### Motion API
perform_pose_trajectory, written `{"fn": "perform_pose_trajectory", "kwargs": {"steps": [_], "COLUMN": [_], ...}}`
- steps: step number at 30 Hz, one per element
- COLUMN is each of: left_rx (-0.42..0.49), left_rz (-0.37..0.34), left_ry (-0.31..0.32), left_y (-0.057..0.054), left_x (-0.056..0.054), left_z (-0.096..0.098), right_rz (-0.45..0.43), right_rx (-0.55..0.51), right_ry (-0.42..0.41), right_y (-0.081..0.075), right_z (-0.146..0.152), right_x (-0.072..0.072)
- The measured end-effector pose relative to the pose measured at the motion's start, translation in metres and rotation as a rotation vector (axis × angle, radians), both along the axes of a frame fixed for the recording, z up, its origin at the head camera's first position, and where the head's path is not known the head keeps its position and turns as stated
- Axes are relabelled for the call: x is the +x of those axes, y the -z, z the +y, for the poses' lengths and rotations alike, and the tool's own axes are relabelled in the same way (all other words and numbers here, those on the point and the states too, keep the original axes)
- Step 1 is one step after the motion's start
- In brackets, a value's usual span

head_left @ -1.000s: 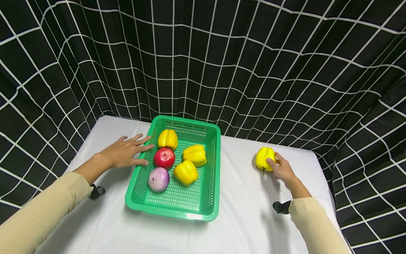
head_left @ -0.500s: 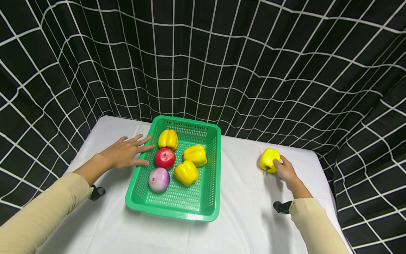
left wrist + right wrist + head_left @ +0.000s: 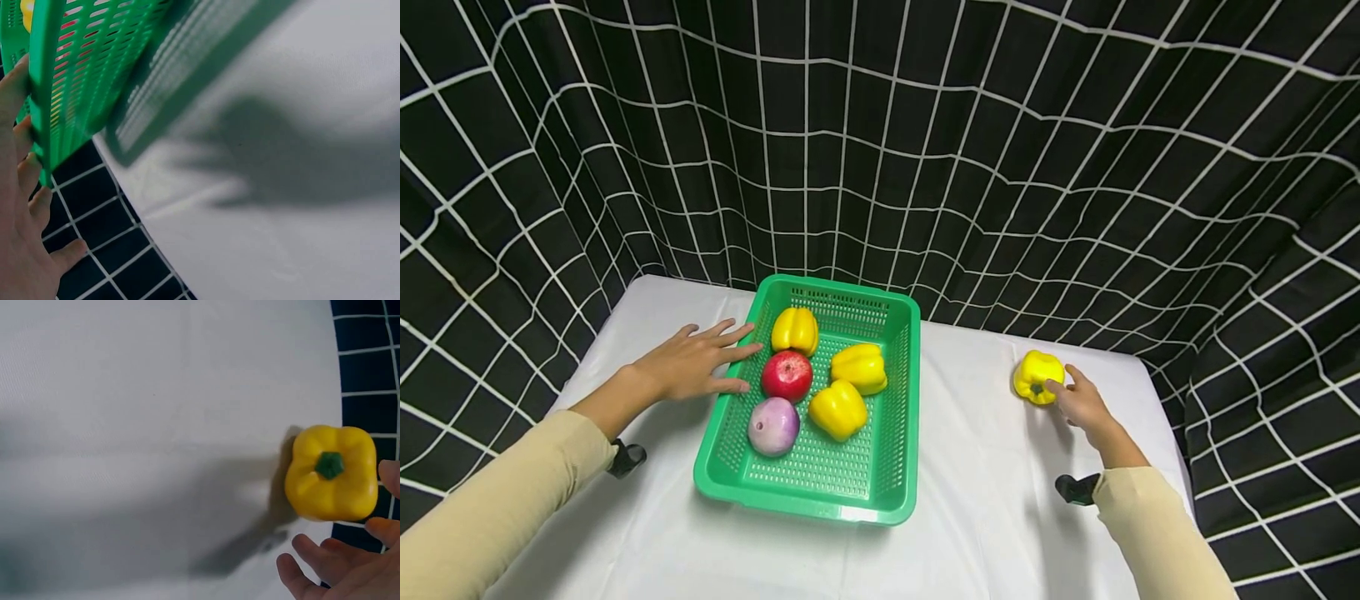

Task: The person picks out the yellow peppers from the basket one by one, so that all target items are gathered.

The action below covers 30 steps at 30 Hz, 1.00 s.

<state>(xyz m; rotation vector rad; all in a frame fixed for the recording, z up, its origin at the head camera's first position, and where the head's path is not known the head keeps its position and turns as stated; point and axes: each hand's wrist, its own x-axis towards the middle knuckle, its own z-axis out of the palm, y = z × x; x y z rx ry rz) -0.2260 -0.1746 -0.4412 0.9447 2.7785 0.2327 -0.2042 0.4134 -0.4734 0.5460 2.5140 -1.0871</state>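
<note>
My left hand (image 3: 688,364) rests with spread, straight fingers at the left rim of a green plastic basket (image 3: 912,417). In the left wrist view its fingertips (image 3: 17,80) lie along that rim. A yellow bell pepper (image 3: 1033,372) sits on the white cloth at the right, its green stem (image 3: 329,465) facing the right wrist camera. Right beside it is my right hand (image 3: 1086,408), fingers loosely spread and a gap showing between them and the pepper in the right wrist view.
Inside the basket lie several yellow bell peppers (image 3: 859,368), a red pomegranate (image 3: 787,376) and a purple-white round vegetable (image 3: 773,427). The white-covered table (image 3: 966,450) ends at a black curtain (image 3: 880,150) with white grid lines.
The right hand has moved the yellow pepper slightly right and turned its stem end toward me, then let go of it. The left hand stays at the basket rim.
</note>
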Motion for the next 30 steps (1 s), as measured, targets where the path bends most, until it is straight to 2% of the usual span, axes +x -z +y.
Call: {"fn": "perform_pose_trajectory", "kwargs": {"steps": [6, 10, 19, 24, 27, 30], "left_rx": [0.004, 0.001, -0.001, -0.007, -0.005, -0.001], "left_rz": [-0.005, -0.011, -0.012, -0.006, 0.001, 0.005], "left_ry": [-0.007, -0.008, -0.004, -0.007, 0.000, 0.007], "left_y": [0.000, 0.000, -0.001, 0.001, 0.003, 0.004], "left_x": [0.000, 0.001, 0.001, 0.000, -0.001, -0.002], "left_z": [0.000, 0.001, 0.002, 0.000, -0.001, -0.001], "right_rz": [0.026, 0.093, 0.169, 0.236, 0.272, 0.267], "right_rx": [0.066, 0.116, 0.077, -0.003, -0.127, -0.242], "right_ry": [-0.081, -0.173, -0.318, -0.421, -0.511, -0.599], "right_y": [-0.017, -0.033, -0.063, -0.077, -0.082, -0.085], "right_z": [0.001, -0.010, -0.053, -0.085, -0.103, -0.119], "right_x": [-0.001, -0.002, -0.012, -0.011, -0.007, -0.005]}}
